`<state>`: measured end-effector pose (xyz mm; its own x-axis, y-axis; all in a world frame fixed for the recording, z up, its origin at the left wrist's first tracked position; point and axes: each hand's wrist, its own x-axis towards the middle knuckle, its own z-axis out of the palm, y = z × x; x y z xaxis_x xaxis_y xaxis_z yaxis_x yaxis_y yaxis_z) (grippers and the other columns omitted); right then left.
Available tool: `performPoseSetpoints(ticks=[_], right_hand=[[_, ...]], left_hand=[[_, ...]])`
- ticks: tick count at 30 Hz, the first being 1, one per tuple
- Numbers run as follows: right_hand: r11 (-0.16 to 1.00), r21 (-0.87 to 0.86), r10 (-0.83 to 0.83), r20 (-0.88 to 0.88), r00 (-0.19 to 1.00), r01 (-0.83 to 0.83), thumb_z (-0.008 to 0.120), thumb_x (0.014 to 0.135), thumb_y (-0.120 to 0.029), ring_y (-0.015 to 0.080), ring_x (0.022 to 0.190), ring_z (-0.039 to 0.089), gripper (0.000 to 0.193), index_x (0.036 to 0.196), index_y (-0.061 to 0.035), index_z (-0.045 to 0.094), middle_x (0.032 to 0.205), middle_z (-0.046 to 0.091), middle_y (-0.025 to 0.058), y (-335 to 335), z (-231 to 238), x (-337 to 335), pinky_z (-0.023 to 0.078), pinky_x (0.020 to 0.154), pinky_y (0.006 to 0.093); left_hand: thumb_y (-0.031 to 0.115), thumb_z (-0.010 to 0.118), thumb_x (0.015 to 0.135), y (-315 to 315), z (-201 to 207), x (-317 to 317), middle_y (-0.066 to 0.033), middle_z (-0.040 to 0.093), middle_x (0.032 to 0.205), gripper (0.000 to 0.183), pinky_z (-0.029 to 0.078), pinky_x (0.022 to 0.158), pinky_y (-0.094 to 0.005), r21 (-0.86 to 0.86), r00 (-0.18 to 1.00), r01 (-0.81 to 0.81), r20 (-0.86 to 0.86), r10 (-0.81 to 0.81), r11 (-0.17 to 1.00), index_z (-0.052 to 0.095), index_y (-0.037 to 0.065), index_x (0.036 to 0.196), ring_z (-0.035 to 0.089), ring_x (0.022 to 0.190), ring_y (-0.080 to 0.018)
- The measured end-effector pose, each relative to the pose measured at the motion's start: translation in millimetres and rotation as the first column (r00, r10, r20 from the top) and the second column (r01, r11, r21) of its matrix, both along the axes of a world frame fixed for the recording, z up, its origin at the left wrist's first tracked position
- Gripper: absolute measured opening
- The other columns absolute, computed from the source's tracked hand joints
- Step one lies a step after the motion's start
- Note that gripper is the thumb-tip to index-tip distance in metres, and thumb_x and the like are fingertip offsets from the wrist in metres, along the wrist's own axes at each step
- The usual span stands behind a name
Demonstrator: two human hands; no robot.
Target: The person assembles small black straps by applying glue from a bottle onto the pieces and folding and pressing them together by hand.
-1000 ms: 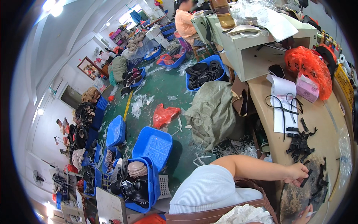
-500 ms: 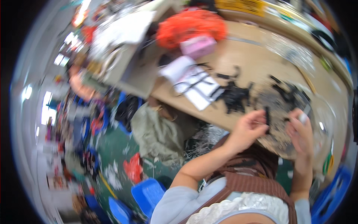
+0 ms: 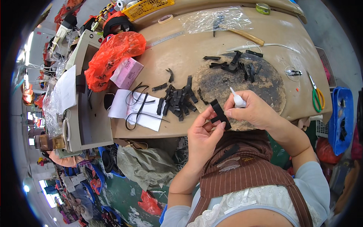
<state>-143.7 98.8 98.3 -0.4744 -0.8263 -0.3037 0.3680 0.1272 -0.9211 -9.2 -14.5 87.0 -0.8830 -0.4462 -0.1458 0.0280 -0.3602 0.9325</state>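
My left hand (image 3: 204, 136) grips a folded black strap piece (image 3: 218, 111) between thumb and fingers, close to the near edge of the round worn board (image 3: 274, 87). My right hand (image 3: 253, 109) is closed around a small white squeeze bottle (image 3: 239, 101) with a thin nozzle pointing up. Its thumb and fingertip meet the strap piece's edge. Another black strap piece (image 3: 227, 154) lies on my brown apron. Left of the board sits a heap of black strap pieces (image 3: 180, 100), and more loose strap pieces (image 3: 230, 66) are scattered on the board's far side.
White papers (image 3: 145, 117) with thin black cords lie on the left, near a pink box (image 3: 127, 72) and a red plastic bag (image 3: 117, 56). Farther off are a wooden-handled tool (image 3: 247, 37) and clear plastic (image 3: 215, 19). Scissors (image 3: 317, 94) and small nippers (image 3: 293, 72) lie right.
The view has swung and become sharp. My hands, formerly apart, have come together, the right one bringing the white bottle beside the strap piece in the left.
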Motion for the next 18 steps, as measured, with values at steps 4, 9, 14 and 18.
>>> performPoseSetpoints(ticks=[4,9,14,18], right_hand=[[0.999,-0.048,-0.013,-0.047,0.999,0.011,0.065,0.075,-0.011,0.0052,0.064,0.052,0.011,0.078,-0.0024,0.059,0.072,0.059,0.0017,0.3,-8.2,0.9,0.041,0.058,0.0203],[0.999,-0.033,-0.014,-0.074,0.997,0.012,0.064,0.075,-0.011,0.0054,0.065,0.052,0.011,0.078,-0.0019,0.058,0.070,0.058,0.0012,2.0,-9.7,1.6,0.041,0.058,0.0206],[0.995,-0.060,-0.090,-0.252,0.964,0.077,0.062,0.080,-0.012,0.0040,0.066,0.051,0.010,0.080,-0.0024,0.058,0.072,0.057,-0.0004,3.6,-4.8,4.3,0.041,0.058,0.0195],[0.989,-0.098,-0.127,-0.222,0.967,0.108,0.062,0.081,-0.011,0.0032,0.068,0.050,0.010,0.085,-0.0027,0.058,0.075,0.058,-0.0012,11.3,-5.4,2.4,0.041,0.059,0.0192]], left_hand=[[-0.006,0.056,0.080,1.9,3.1,-1.6,-0.0081,0.052,0.107,0.043,0.048,0.076,-0.0221,-0.014,1.000,0.009,0.015,-0.009,1.000,0.043,-0.005,0.122,0.056,0.091,-0.0106],[-0.001,0.054,0.084,0.9,-6.1,-3.9,-0.0085,0.054,0.105,0.029,0.052,0.071,-0.0241,-0.001,0.999,-0.008,0.048,0.008,1.000,0.048,-0.004,0.113,0.058,0.090,-0.0132],[-0.004,0.055,0.082,-0.7,-8.9,-5.3,-0.0083,0.055,0.103,0.036,0.050,0.071,-0.0214,0.060,1.000,-0.003,0.027,0.001,0.998,0.046,-0.005,0.117,0.058,0.085,-0.0094],[-0.006,0.056,0.080,-3.2,-11.7,-6.3,-0.0075,0.055,0.100,0.039,0.049,0.074,-0.0213,0.106,0.999,0.033,0.012,-0.035,0.994,0.045,-0.005,0.118,0.057,0.086,-0.0097]])
